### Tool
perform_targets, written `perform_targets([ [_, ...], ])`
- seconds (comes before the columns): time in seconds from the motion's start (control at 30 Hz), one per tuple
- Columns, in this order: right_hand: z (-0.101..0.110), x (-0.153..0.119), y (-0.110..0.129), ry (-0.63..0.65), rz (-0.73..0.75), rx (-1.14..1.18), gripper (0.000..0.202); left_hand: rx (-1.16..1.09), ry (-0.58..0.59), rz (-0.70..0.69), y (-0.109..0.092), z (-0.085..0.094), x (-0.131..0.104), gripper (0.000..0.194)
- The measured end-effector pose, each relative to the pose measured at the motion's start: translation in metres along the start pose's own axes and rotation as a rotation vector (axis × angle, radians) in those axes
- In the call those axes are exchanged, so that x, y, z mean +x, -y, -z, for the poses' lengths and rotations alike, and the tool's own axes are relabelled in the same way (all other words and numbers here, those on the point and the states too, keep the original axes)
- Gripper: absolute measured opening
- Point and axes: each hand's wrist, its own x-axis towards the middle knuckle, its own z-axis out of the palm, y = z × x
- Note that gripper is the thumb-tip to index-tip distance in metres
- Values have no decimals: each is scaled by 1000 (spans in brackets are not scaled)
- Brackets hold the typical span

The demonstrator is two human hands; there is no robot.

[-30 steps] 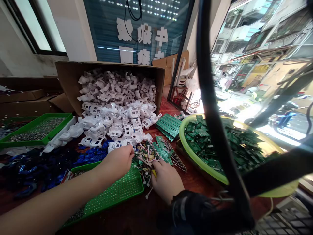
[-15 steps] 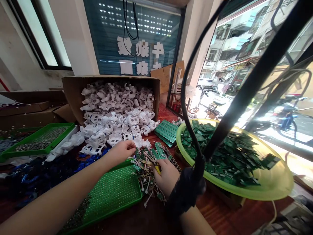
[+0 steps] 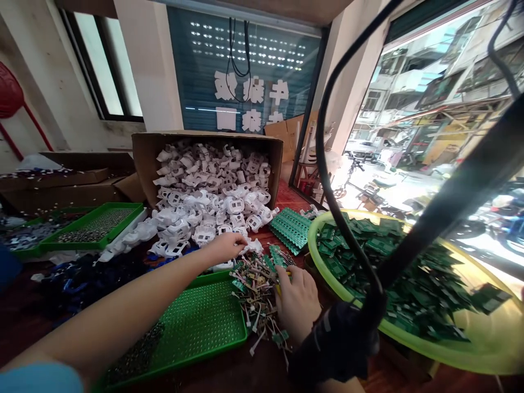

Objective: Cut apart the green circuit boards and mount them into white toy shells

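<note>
My left hand [image 3: 230,247] is at the front of a heap of white plastic shells [image 3: 192,210], its fingers pinched together. A white plastic piece lies right by its fingertips; what the pinch holds, if anything, is too small to make out. My right hand [image 3: 298,299] is closed around a yellow-handled tool [image 3: 278,289], mostly hidden by the fingers. It rests at the right side of a tangled pile of wires with small white connectors [image 3: 256,292]. Small green circuit boards [image 3: 278,255] lie at the pile's far edge, just beyond the right fingertips.
A green perforated tray [image 3: 204,314] holds small dark parts at its near left. Blue parts [image 3: 94,284] lie farther left. Stacked green board panels [image 3: 291,229] stand behind. At right, a yellow basin [image 3: 487,333] holds green boards; a black stand arm [image 3: 442,207] crosses the view.
The view has swung left. My left hand has moved from the wire pile's far edge toward the white piece. The right hand still grips the yellow-handled tool beside the pile.
</note>
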Motion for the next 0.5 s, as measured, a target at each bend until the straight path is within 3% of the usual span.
perform_targets([
  [0.1,2,0,-5,83,95,-54,41,12,54,-70,-5,1,18,25],
  [0.2,1,5,-21,120,109,70,44,59,131,-106,-10,-3,38,25],
  [0.37,-2,12,-45,-23,-123,403,39,210,274,-104,-25,-18,70,24],
  [0.5,2,10,-40,-78,-272,620,39,340,386,-90,-40,-36,91,20],
])
